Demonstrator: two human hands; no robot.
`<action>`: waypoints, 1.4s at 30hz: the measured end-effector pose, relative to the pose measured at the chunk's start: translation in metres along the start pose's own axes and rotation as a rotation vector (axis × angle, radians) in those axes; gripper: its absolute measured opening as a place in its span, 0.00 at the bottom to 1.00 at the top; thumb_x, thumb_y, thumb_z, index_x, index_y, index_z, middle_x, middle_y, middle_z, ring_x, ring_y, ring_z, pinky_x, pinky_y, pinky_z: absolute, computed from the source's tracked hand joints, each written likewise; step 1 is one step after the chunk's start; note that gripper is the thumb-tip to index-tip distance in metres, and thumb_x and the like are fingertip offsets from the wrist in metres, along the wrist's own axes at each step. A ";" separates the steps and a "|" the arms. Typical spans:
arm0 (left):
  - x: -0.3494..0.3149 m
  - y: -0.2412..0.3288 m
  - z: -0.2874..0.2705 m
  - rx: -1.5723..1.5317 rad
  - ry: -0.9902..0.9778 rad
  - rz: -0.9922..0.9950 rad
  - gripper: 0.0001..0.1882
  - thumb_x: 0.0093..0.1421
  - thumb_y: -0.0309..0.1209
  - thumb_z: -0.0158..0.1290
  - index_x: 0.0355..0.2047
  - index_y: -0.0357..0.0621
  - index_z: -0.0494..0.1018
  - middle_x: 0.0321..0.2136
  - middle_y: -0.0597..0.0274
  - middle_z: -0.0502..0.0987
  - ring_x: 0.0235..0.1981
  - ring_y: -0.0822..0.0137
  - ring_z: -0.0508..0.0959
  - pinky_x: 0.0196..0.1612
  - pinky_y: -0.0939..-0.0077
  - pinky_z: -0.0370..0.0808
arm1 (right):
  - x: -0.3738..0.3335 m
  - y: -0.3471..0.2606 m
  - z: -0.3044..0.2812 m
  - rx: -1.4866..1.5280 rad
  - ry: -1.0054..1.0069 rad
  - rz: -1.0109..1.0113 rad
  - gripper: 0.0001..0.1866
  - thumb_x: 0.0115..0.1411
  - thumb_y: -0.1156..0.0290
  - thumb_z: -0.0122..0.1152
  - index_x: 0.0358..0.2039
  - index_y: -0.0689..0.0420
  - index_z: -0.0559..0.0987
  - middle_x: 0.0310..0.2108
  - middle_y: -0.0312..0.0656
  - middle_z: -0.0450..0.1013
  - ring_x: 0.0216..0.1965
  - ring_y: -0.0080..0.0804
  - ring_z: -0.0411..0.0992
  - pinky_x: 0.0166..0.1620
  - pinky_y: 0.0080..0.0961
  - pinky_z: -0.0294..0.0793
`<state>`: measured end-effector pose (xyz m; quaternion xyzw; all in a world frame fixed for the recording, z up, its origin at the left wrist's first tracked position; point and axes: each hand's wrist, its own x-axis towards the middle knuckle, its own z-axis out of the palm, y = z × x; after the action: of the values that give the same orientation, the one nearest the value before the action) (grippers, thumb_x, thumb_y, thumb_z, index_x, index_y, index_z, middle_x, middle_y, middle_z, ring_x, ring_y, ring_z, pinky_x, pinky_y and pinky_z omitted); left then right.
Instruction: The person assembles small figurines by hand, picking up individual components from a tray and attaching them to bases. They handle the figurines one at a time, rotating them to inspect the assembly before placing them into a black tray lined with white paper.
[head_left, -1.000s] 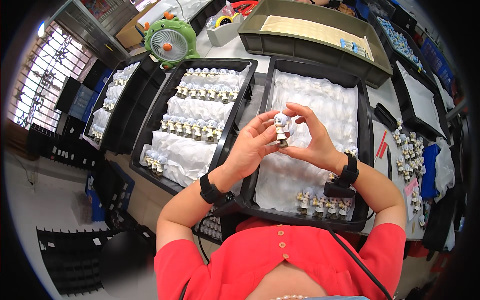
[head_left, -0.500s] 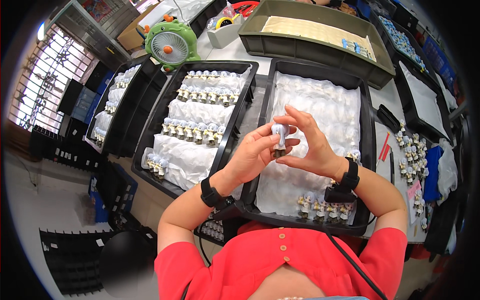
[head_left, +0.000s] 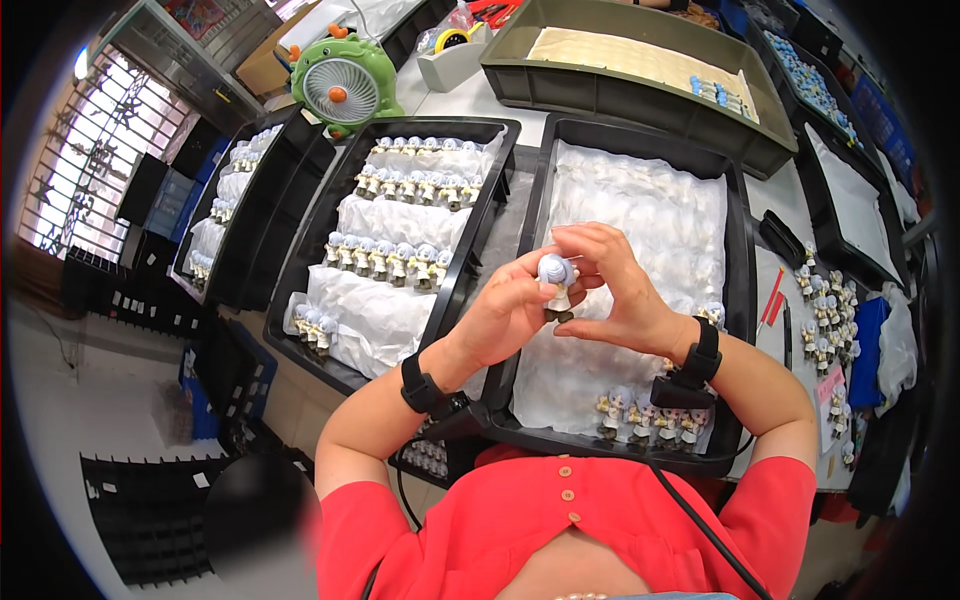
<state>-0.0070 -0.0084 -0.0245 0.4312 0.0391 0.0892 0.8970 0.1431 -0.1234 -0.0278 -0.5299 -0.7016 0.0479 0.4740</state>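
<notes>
As hands (head_left: 508, 308) curl, fig. (head_left: 556, 280) btwn, over tray (head_left: 738, 235)

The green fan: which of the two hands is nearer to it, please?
Left. In the picture, the left hand is below and to the right of the green fan; the right hand is farther right, on the other side of the figurine.

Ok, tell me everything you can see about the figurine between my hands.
The figurine looks like painted plastic: large rounded head, pale blue-lavender hair, whitish clothing with yellowish touches, dark feet. It is roughly upright, held above the white-lined black tray. The left hand grips it; the right hand curves around it, contact unclear.
</notes>
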 end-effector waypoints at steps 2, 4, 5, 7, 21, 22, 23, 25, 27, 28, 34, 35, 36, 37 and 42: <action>0.000 0.001 0.003 -0.015 0.004 -0.013 0.23 0.58 0.28 0.43 0.55 0.38 0.60 0.50 0.56 0.68 0.54 0.60 0.68 0.50 0.68 0.69 | 0.000 0.000 -0.001 0.017 -0.016 0.018 0.43 0.36 0.70 0.75 0.55 0.53 0.66 0.53 0.41 0.64 0.55 0.42 0.59 0.56 0.36 0.63; 0.000 0.003 0.006 -0.052 0.014 -0.045 0.22 0.62 0.31 0.41 0.56 0.38 0.60 0.49 0.56 0.68 0.54 0.60 0.68 0.50 0.68 0.70 | -0.001 0.000 -0.001 0.053 -0.026 0.055 0.40 0.36 0.69 0.75 0.53 0.54 0.68 0.53 0.41 0.64 0.55 0.42 0.59 0.56 0.36 0.63; 0.000 0.003 0.005 -0.078 0.019 -0.064 0.23 0.63 0.35 0.40 0.56 0.37 0.59 0.51 0.54 0.68 0.54 0.58 0.68 0.52 0.66 0.69 | -0.001 0.000 -0.001 0.080 -0.028 0.083 0.39 0.37 0.69 0.74 0.53 0.54 0.68 0.53 0.41 0.64 0.55 0.42 0.59 0.56 0.36 0.62; 0.001 0.003 0.002 -0.127 0.024 -0.101 0.26 0.66 0.42 0.38 0.57 0.35 0.58 0.53 0.51 0.66 0.55 0.55 0.68 0.55 0.62 0.67 | -0.001 0.000 -0.002 0.113 -0.027 0.119 0.38 0.38 0.68 0.74 0.52 0.54 0.68 0.53 0.41 0.64 0.55 0.42 0.59 0.57 0.36 0.61; 0.000 0.001 -0.001 0.009 0.011 -0.021 0.24 0.66 0.34 0.43 0.59 0.38 0.56 0.55 0.54 0.65 0.52 0.61 0.71 0.49 0.69 0.72 | -0.001 0.003 -0.012 0.156 -0.057 0.185 0.39 0.42 0.62 0.73 0.56 0.55 0.68 0.54 0.44 0.63 0.57 0.41 0.58 0.59 0.35 0.57; 0.000 0.000 -0.001 0.009 0.008 -0.023 0.24 0.65 0.34 0.44 0.59 0.38 0.56 0.55 0.54 0.65 0.52 0.62 0.71 0.49 0.70 0.73 | -0.002 0.003 -0.013 0.148 -0.060 0.184 0.39 0.42 0.62 0.73 0.56 0.55 0.68 0.54 0.44 0.63 0.57 0.41 0.58 0.59 0.35 0.57; 0.001 0.000 -0.001 0.008 0.002 -0.022 0.24 0.65 0.34 0.44 0.59 0.38 0.56 0.55 0.54 0.65 0.52 0.62 0.71 0.49 0.70 0.73 | -0.003 0.003 -0.014 0.140 -0.062 0.184 0.40 0.42 0.61 0.73 0.56 0.54 0.68 0.54 0.44 0.63 0.57 0.41 0.58 0.59 0.35 0.57; 0.001 0.000 0.000 0.006 -0.007 -0.018 0.23 0.65 0.34 0.44 0.58 0.38 0.56 0.55 0.54 0.65 0.52 0.62 0.72 0.49 0.70 0.73 | -0.004 0.003 -0.014 0.146 -0.072 0.190 0.40 0.42 0.62 0.73 0.56 0.54 0.67 0.55 0.44 0.62 0.57 0.41 0.58 0.59 0.35 0.57; 0.000 -0.001 -0.002 0.023 0.012 -0.008 0.24 0.64 0.33 0.45 0.58 0.38 0.56 0.54 0.52 0.65 0.51 0.61 0.72 0.49 0.69 0.73 | -0.003 0.003 -0.014 0.178 -0.089 0.200 0.40 0.42 0.62 0.73 0.57 0.54 0.67 0.55 0.44 0.62 0.58 0.41 0.58 0.59 0.35 0.57; -0.001 0.000 -0.002 0.030 0.023 0.000 0.25 0.64 0.32 0.46 0.59 0.37 0.56 0.54 0.51 0.65 0.50 0.61 0.73 0.49 0.68 0.74 | -0.002 0.003 -0.013 0.163 -0.091 0.191 0.40 0.42 0.63 0.73 0.57 0.54 0.67 0.56 0.44 0.61 0.58 0.41 0.58 0.59 0.35 0.58; -0.016 0.025 0.003 0.145 0.195 -0.001 0.23 0.59 0.27 0.53 0.53 0.40 0.61 0.43 0.59 0.72 0.46 0.62 0.75 0.45 0.73 0.75 | 0.001 0.001 -0.013 0.182 -0.107 0.238 0.40 0.43 0.65 0.71 0.58 0.52 0.65 0.56 0.44 0.61 0.58 0.39 0.59 0.58 0.35 0.59; -0.018 0.036 0.005 0.243 0.225 -0.001 0.22 0.57 0.26 0.55 0.51 0.39 0.63 0.42 0.61 0.73 0.44 0.64 0.76 0.44 0.74 0.75 | -0.001 -0.002 -0.017 0.202 -0.101 0.302 0.39 0.43 0.65 0.71 0.58 0.52 0.66 0.56 0.43 0.61 0.57 0.37 0.60 0.56 0.34 0.60; -0.026 0.051 -0.001 0.377 0.225 0.022 0.22 0.56 0.25 0.56 0.50 0.39 0.64 0.41 0.61 0.73 0.43 0.65 0.77 0.43 0.75 0.75 | -0.004 -0.003 -0.018 0.187 -0.099 0.302 0.38 0.44 0.65 0.70 0.57 0.52 0.66 0.56 0.42 0.62 0.57 0.36 0.60 0.55 0.32 0.61; -0.031 0.065 -0.007 0.508 0.205 0.032 0.21 0.55 0.25 0.57 0.49 0.38 0.65 0.40 0.61 0.73 0.42 0.66 0.77 0.42 0.76 0.75 | -0.006 -0.003 -0.021 0.159 -0.083 0.313 0.37 0.45 0.66 0.69 0.57 0.52 0.67 0.55 0.41 0.62 0.56 0.35 0.61 0.53 0.31 0.62; -0.123 0.123 -0.041 1.372 0.626 0.001 0.21 0.50 0.26 0.58 0.45 0.38 0.68 0.37 0.61 0.74 0.33 0.73 0.76 0.37 0.80 0.72 | 0.003 -0.004 -0.013 0.211 -0.093 0.292 0.32 0.46 0.68 0.65 0.54 0.53 0.69 0.54 0.41 0.64 0.55 0.33 0.62 0.52 0.29 0.62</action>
<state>-0.1498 0.0750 0.0451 0.8476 0.3389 0.1637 0.3741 0.1495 -0.1288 -0.0165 -0.5707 -0.6293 0.2141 0.4821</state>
